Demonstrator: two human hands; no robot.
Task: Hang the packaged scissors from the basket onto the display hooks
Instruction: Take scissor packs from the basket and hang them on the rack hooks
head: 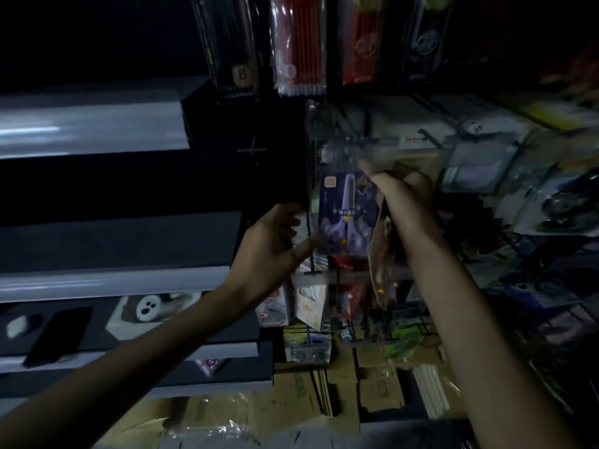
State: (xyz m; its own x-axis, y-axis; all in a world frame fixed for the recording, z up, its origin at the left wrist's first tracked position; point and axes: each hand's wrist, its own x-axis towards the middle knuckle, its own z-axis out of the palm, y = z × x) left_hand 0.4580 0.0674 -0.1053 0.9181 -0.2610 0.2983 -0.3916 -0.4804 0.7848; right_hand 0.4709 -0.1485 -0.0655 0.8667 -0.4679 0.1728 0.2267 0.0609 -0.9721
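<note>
A packaged pair of scissors [346, 215], purple on a dark blue card, hangs upright in front of the wire display rack [366, 140]. My left hand [275, 241] is at the pack's lower left edge, fingers loosely curled, thumb touching its bottom corner. My right hand [398, 186] reaches up to the pack's top right, near a hook, fingers blurred. A brownish pack [382, 251] hangs edge-on just under my right wrist. The basket is out of view.
Packs of pens [298, 43] hang above. Grey shelves [97, 124] run along the left, one with a white toy box [152, 309]. More blister packs [557, 205] fill the rack to the right. Cardboard boxes [324, 400] lie on the floor below.
</note>
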